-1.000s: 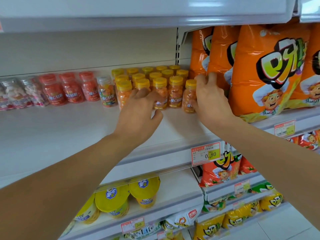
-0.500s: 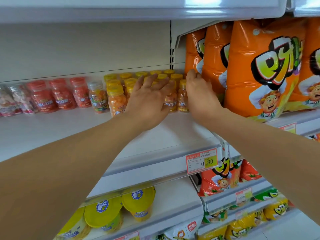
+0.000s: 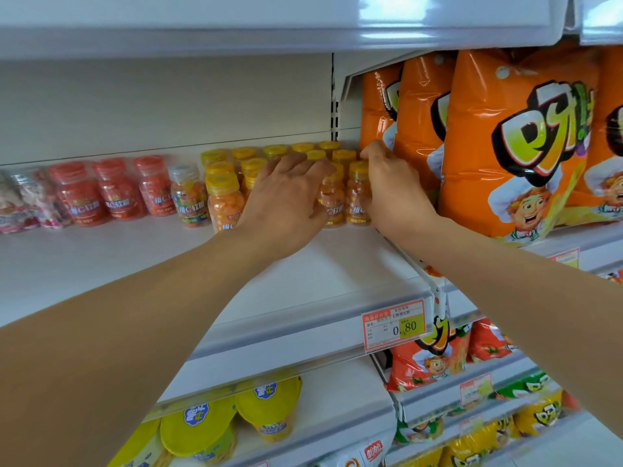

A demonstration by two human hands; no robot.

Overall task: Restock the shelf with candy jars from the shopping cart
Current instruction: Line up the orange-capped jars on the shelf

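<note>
Head view, reading left to right along the white metal shelf (image 3: 303, 281): by its left edge stand clear wrapped jars of pink sweets (image 3: 23, 207), then three red-lidded clear jars of red candy (image 3: 116, 193), then one silver-lidded clear jar of mixed-colour candy (image 3: 188, 200), all in a row near the back wall. Next comes the block of yellow-lidded clear plastic jars of orange candy (image 3: 224, 200), several rows deep, toward the shelf's right edge. My left hand (image 3: 286, 200) lies flat, fingers straight and spread, against the front jars in the middle of the block and holds nothing; I judge it presses them back so the rows line up. My right hand (image 3: 394, 193) cups the block's right flank, fingers bent near the lids, just beside the tall orange foil snack bags (image 3: 512, 146). Whether it pinches the end jar or only steadies it, I cannot tell. The jars sit between my two hands, touching both. No shopping cart shows.
</note>
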